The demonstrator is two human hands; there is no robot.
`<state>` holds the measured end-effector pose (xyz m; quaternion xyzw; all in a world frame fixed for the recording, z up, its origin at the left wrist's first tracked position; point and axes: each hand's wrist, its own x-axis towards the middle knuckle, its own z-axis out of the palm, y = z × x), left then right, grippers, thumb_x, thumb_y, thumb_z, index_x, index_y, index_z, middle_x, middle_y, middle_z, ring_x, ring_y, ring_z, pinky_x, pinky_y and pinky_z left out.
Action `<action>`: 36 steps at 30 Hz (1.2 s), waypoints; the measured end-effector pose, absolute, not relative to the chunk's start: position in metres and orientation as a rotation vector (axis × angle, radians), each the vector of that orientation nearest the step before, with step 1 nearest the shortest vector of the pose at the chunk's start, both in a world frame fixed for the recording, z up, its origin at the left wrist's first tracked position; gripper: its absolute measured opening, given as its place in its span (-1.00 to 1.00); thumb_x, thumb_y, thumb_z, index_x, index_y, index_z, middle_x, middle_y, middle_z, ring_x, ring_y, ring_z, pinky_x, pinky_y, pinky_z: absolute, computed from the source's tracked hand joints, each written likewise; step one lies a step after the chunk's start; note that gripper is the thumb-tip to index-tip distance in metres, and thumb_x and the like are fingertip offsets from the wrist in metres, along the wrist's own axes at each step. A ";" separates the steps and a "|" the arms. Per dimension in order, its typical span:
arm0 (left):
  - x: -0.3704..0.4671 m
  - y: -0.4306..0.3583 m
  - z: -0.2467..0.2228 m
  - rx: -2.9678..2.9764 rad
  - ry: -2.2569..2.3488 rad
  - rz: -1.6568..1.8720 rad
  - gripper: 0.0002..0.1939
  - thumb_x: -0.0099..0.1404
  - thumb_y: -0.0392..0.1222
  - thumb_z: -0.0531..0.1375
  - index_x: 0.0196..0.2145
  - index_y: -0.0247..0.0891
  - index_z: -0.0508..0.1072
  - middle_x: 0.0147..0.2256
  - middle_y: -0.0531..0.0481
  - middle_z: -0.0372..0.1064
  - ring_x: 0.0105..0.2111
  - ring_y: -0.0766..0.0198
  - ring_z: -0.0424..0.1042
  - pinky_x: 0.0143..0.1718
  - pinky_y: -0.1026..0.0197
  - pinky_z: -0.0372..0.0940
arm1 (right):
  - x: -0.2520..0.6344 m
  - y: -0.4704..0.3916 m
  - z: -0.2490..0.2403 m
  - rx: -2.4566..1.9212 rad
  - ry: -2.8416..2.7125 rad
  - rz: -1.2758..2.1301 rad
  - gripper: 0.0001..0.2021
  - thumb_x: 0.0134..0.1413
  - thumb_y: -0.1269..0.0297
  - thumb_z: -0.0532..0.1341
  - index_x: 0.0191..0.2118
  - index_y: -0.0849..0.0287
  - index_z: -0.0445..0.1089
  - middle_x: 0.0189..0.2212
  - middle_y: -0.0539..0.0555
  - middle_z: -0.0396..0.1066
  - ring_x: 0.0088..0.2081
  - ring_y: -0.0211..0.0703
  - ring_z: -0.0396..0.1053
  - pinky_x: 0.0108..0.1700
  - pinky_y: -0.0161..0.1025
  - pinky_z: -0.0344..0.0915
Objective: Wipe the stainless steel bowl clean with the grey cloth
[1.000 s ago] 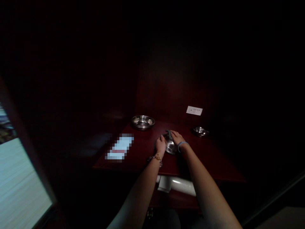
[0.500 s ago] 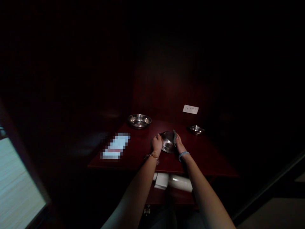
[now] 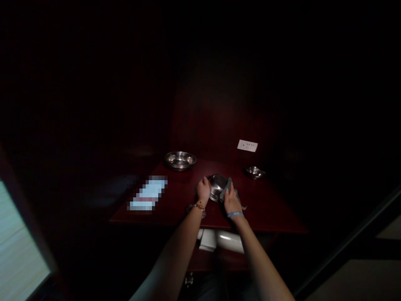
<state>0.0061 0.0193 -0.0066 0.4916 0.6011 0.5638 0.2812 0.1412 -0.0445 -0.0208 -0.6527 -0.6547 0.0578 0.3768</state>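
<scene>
A shiny metal bowl [image 3: 217, 186] is between my two hands above the dark red table, near its middle. My left hand [image 3: 203, 190] grips the bowl's left rim, with the thumb on top. On the other side, my right hand [image 3: 232, 200] is closed on a grey cloth [image 3: 224, 192] and presses it against the bowl's right side. Part of the cloth hangs out to the right of that hand.
The dark red table [image 3: 266, 209] also bears a wide metal basin [image 3: 180, 160] at back left, a small metal bowl [image 3: 255, 172] at right and a blurred pale rectangle [image 3: 148, 193] at left. White items [image 3: 208, 240] lie on a shelf below. A socket [image 3: 247, 145] is on the wall.
My right hand and the cloth have moved down along the bowl's right side, nearer to me, and more cloth shows. The view has shifted slightly. My left hand keeps its grip on the rim.
</scene>
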 end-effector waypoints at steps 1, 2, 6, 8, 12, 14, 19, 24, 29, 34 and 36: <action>0.006 0.019 -0.006 1.321 1.604 1.510 -0.48 0.42 -0.05 -0.12 -0.30 -0.41 0.56 -0.30 -0.37 0.54 -0.32 0.10 0.52 -0.35 0.23 0.22 | 0.138 -0.048 -0.022 -1.684 -1.688 0.088 -0.34 0.36 0.07 -0.31 0.40 0.44 -0.24 0.28 0.47 0.09 0.24 0.10 0.22 0.23 0.02 0.13; 0.006 0.019 -0.006 1.325 1.599 1.510 -0.48 0.42 -0.05 -0.12 -0.30 -0.40 0.56 -0.30 -0.36 0.54 -0.32 0.11 0.52 -0.35 0.23 0.22 | 0.134 -0.051 -0.024 -1.696 -1.699 0.030 -0.35 0.36 0.09 -0.30 0.39 0.46 -0.25 0.28 0.48 0.08 0.23 0.11 0.23 0.22 0.02 0.14; 0.007 0.019 -0.007 1.331 1.586 1.517 -0.48 0.42 -0.05 -0.12 -0.30 -0.40 0.55 -0.29 -0.36 0.54 -0.31 0.11 0.52 -0.35 0.24 0.22 | 0.126 -0.059 -0.030 -1.709 -1.730 -0.168 -0.35 0.36 0.10 -0.26 0.40 0.44 -0.25 0.31 0.44 0.02 0.27 0.11 0.16 0.21 0.02 0.16; 0.007 0.020 -0.008 1.333 1.584 1.530 -0.48 0.42 -0.05 -0.13 -0.32 -0.40 0.54 -0.30 -0.37 0.54 -0.32 0.11 0.52 -0.35 0.24 0.22 | 0.124 -0.062 -0.032 -1.699 -1.743 -0.246 -0.35 0.36 0.11 -0.25 0.40 0.44 -0.25 0.34 0.43 -0.03 0.31 0.12 0.08 0.22 0.03 0.15; 0.007 0.021 -0.008 1.333 1.565 1.564 -0.49 0.42 -0.05 -0.12 -0.38 -0.35 0.52 -0.34 -0.33 0.53 -0.35 0.13 0.51 -0.38 0.25 0.22 | 0.121 -0.067 -0.029 -1.684 -1.776 -0.393 -0.38 0.35 0.13 -0.18 0.40 0.36 -0.22 0.38 0.39 -0.16 0.34 0.15 -0.01 0.24 0.07 0.10; 0.008 0.021 -0.008 1.325 1.542 1.571 -0.51 0.41 -0.06 -0.12 -0.42 -0.33 0.50 -0.38 -0.29 0.52 -0.39 0.16 0.49 -0.41 0.25 0.21 | 0.117 -0.071 -0.024 -1.672 -1.823 -0.468 -0.40 0.35 0.17 -0.14 0.41 0.28 -0.18 0.40 0.33 -0.20 0.36 0.16 -0.06 0.25 0.10 0.07; 0.008 0.021 -0.010 1.253 1.412 1.608 -0.53 0.39 0.00 -0.07 -0.50 -0.30 0.42 -0.48 -0.18 0.48 -0.49 0.23 0.43 -0.46 0.27 0.20 | 0.104 -0.077 -0.009 -1.595 -2.034 -0.577 -0.44 0.32 0.23 -0.04 0.39 0.07 -0.08 0.40 0.19 -0.16 0.39 0.17 -0.18 0.28 0.17 -0.02; 0.008 0.022 -0.014 1.171 1.335 1.632 -0.58 0.36 0.01 0.02 -0.47 -0.33 0.44 -0.46 -0.20 0.49 -0.47 0.23 0.43 -0.43 0.26 0.26 | 0.100 -0.070 0.006 -1.563 -2.130 -0.514 -0.45 0.31 0.27 -0.02 0.38 -0.01 -0.05 0.40 0.13 -0.14 0.36 0.12 -0.09 0.30 0.14 -0.04; 0.011 0.022 -0.014 1.192 1.352 1.615 -0.76 0.33 -0.19 0.06 -0.35 -0.37 0.47 -0.30 -0.27 0.54 -0.38 0.21 0.49 -0.35 0.26 0.31 | 0.112 -0.054 0.020 -1.499 -2.218 -0.359 -0.49 0.31 0.26 -0.01 0.35 -0.09 0.05 0.39 0.06 -0.06 0.35 0.07 -0.04 0.30 0.09 -0.01; 0.012 0.021 -0.013 1.196 1.424 1.593 -0.71 0.36 -0.21 0.01 -0.32 -0.38 0.49 -0.32 -0.25 0.54 -0.39 0.22 0.50 -0.37 0.27 0.31 | 0.120 -0.039 0.031 -1.423 -2.270 -0.272 -0.52 0.30 0.19 0.03 0.30 -0.03 0.16 0.37 0.08 -0.03 0.33 0.04 0.01 0.30 0.05 0.01; 0.012 0.022 -0.012 1.207 1.465 1.588 -0.68 0.37 -0.20 -0.01 -0.31 -0.39 0.49 -0.32 -0.27 0.54 -0.39 0.21 0.49 -0.36 0.26 0.30 | 0.120 -0.034 0.035 -1.418 -2.283 -0.256 -0.53 0.29 0.17 0.04 0.29 0.00 0.18 0.37 0.09 -0.01 0.32 0.03 0.02 0.30 0.02 0.02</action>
